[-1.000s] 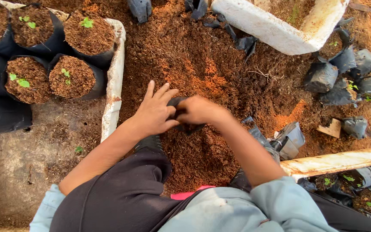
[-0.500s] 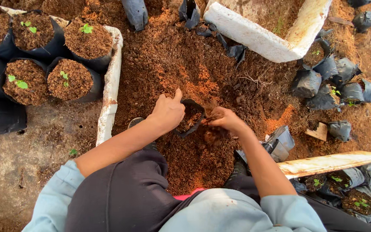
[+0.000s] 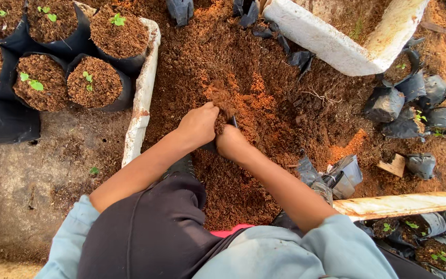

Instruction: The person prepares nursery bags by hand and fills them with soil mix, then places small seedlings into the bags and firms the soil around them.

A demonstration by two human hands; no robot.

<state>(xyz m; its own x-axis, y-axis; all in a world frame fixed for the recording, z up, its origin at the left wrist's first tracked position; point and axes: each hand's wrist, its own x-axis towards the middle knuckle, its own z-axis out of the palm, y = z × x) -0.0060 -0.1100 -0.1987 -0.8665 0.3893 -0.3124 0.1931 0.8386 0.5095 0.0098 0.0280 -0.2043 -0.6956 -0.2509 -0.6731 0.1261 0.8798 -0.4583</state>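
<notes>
My left hand (image 3: pixel 198 124) and my right hand (image 3: pixel 231 142) are pressed together over a heap of reddish-brown coir soil (image 3: pixel 243 88). Between them sits a small black plastic grow bag (image 3: pixel 232 123), mostly hidden by my fingers. A clump of soil (image 3: pixel 220 97) is piled on top of the bag, just above my fingertips. Both hands are closed around the bag's top. My knees in dark trousers show at the bottom.
Filled black grow bags with small green seedlings (image 3: pixel 86 82) stand at the left behind a white foam edge (image 3: pixel 139 95). A white foam box (image 3: pixel 331 44) lies at the top right. Empty black bags (image 3: pixel 388 103) are scattered at the right, and more seedling bags (image 3: pixel 424 243) at the lower right.
My hands have drawn together and shut around the black bag, with soil now heaped on its top. The view has shifted slightly.
</notes>
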